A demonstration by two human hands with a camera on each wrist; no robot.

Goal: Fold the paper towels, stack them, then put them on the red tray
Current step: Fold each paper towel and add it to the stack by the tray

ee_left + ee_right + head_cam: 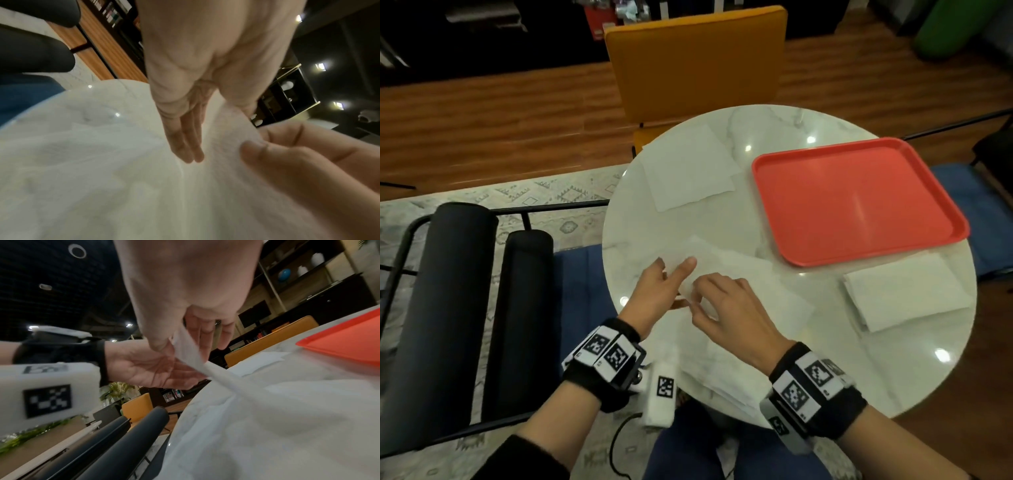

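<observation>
A person seated at a round marble desk works on a paper towel lying near the front edge, its long axis running from the near left toward the far right, where it points at the near corner of the red tray. The right hand pinches the towel's lifted left edge between thumb and fingers; the right wrist view shows that edge raised off the desk in a thin strip. The left hand lies beside it, fingers straight and loosely spread, palm turned toward the raised edge; the left wrist view shows its fingertips touching the towel.

The red tray sits on the far right of the desk, its long side running left to right, with a slight tilt. Just in front of it, at the right edge, rests a folded stack of towels, lying roughly parallel to the tray's near rim. An unfolded towel lies flat at the far left of the desk, beside the tray. An orange chair stands behind the desk, and two black padded rolls lie to the left.
</observation>
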